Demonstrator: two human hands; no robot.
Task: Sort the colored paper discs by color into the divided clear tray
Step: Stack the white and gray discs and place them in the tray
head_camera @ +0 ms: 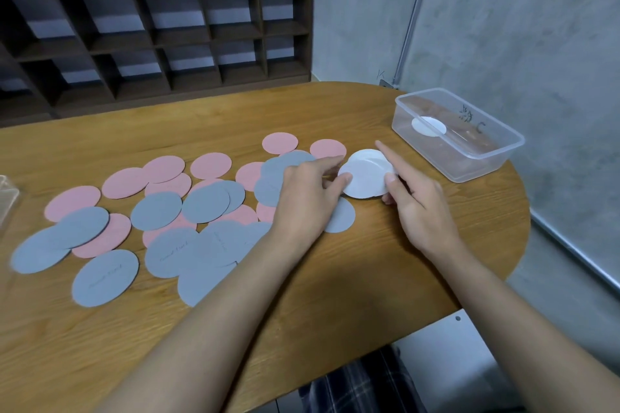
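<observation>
Hands: 2; left hand [308, 198] pinches the left edge of the white stack [367, 174]; right hand [419, 208] grips its right edge by the thumb, index finger straight.
White discs: the stack is held near the clear plastic box [503, 163]; 1 white disc [428, 126] lies inside.
Pink discs [211, 165]: roughly 12, round, flat, overlapping.
Grey-blue discs [105, 277]: roughly 12, some handwritten.
Surface: wood-grain tabletop [100, 345], rounded end.
Room: dark cubby shelf [167, 40], grey concrete wall [536, 27].

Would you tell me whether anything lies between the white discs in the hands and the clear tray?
Nothing visible does. The left hand and right hand hold the white discs just left of the clear tray, with only bare table between. The tray has no lid; the pink discs and grey discs lie farther left.
</observation>
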